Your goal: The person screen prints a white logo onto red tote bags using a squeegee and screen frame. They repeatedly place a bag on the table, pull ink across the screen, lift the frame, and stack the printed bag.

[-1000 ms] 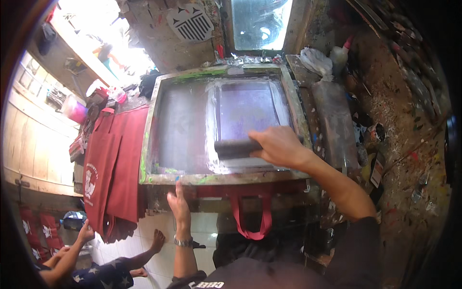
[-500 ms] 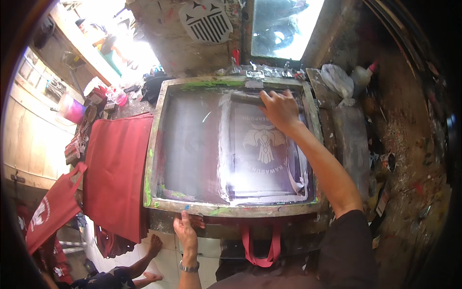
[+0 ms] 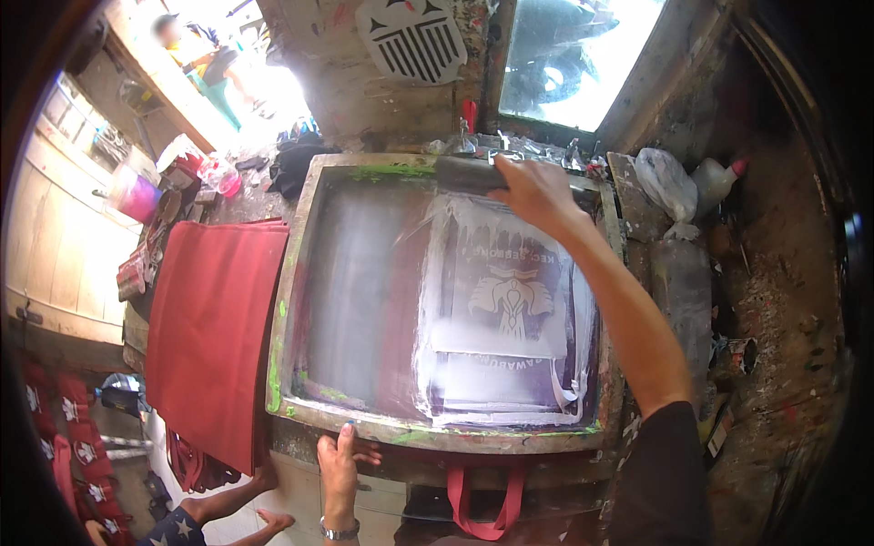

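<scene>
A wooden-framed printing screen (image 3: 285, 346) lies on the bench, white ink around a pale emblem (image 3: 510, 300) on its right half. My right hand (image 3: 537, 193) is closed on a dark squeegee (image 3: 464, 176) at the frame's far edge. My left hand (image 3: 340, 469) has its fingers apart at the near edge, touching the frame from the front. A red bag handle (image 3: 482, 510) hangs below the screen. Left of it lies a stack of red bags (image 3: 209, 328).
A co-worker's bare legs (image 3: 228, 505) are at lower left, and another person (image 3: 191, 50) is outside the upper-left opening. Pink containers (image 3: 218, 173) stand back left; a plastic bag (image 3: 665, 182) and bottle (image 3: 715, 187) back right. A stencil (image 3: 411, 45) hangs on the wall.
My right hand has moved the squeegee from low on the screen to its far edge, exposing the emblem. The loose bag in the co-worker's hands is gone from the stack's side.
</scene>
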Action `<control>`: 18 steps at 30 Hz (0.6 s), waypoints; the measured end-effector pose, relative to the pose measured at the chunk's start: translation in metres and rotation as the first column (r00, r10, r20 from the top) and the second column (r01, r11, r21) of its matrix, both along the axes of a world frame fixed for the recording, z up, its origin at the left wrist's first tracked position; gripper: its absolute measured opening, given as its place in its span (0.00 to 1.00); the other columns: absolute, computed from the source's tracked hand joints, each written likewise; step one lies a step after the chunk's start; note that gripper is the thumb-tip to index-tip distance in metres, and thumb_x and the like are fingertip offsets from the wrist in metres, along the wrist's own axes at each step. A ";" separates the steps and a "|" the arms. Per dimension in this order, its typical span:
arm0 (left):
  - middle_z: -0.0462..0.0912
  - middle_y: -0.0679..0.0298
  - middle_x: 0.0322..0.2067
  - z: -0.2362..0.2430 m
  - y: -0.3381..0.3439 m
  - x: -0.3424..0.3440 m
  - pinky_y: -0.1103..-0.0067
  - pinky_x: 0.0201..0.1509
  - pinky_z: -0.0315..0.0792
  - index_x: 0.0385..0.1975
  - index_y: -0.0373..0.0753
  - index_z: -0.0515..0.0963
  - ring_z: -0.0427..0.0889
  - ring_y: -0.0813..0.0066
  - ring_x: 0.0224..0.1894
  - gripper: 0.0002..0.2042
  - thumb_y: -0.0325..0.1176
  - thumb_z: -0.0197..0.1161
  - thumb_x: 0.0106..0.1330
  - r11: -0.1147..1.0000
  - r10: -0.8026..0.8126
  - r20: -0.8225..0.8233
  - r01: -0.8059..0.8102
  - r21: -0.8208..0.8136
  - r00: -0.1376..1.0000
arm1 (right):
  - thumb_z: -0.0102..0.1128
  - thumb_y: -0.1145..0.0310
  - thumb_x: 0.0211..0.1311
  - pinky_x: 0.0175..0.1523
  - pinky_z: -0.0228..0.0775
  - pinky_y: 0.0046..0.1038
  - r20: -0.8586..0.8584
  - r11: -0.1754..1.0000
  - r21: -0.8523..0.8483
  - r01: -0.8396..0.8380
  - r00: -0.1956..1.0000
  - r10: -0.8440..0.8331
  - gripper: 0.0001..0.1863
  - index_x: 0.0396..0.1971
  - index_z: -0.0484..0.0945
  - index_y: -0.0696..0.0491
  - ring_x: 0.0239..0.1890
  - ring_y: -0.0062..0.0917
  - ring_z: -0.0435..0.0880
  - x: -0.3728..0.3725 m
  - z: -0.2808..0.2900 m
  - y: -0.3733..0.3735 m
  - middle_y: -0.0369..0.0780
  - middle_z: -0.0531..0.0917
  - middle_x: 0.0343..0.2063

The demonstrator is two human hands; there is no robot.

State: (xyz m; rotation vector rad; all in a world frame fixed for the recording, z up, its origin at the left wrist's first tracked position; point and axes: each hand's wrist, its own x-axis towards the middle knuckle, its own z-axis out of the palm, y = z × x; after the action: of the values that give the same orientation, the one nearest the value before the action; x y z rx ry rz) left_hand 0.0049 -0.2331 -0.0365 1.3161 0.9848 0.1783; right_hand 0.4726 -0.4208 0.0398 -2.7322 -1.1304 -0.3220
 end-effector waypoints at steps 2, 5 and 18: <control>0.84 0.39 0.27 0.003 -0.001 0.005 0.69 0.24 0.86 0.37 0.25 0.65 0.88 0.56 0.22 0.26 0.48 0.62 0.78 1.000 0.023 -0.015 -0.023 0.021 1.000 | 0.72 0.48 0.64 0.40 0.78 0.44 0.010 1.000 -0.027 -0.002 1.000 0.003 0.23 0.43 0.79 0.51 0.31 0.42 0.90 -0.002 -0.008 -0.002 0.43 0.87 0.24; 0.84 0.39 0.27 0.001 -0.006 0.003 0.69 0.24 0.86 0.38 0.25 0.65 0.87 0.57 0.22 0.26 0.48 0.62 0.78 0.998 0.058 -0.037 -0.058 0.017 0.998 | 0.70 0.46 0.65 0.36 0.79 0.42 -0.072 0.992 -0.087 -0.097 0.993 0.090 0.22 0.37 0.78 0.51 0.27 0.40 0.90 -0.053 -0.002 -0.016 0.42 0.87 0.23; 0.85 0.41 0.27 -0.005 0.004 0.008 0.70 0.25 0.86 0.38 0.30 0.64 0.87 0.59 0.22 0.25 0.51 0.61 0.79 1.000 0.001 0.040 -0.002 0.010 0.999 | 0.72 0.48 0.64 0.39 0.80 0.46 -0.089 0.997 -0.055 -0.055 0.995 0.050 0.21 0.41 0.81 0.50 0.33 0.44 0.91 -0.021 0.013 -0.031 0.45 0.89 0.27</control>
State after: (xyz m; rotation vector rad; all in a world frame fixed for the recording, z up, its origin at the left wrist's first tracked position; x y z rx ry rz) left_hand 0.0129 -0.2289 -0.0420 1.3161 0.9526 0.2099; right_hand 0.4517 -0.4517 0.0526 -2.7306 -1.2036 -0.1639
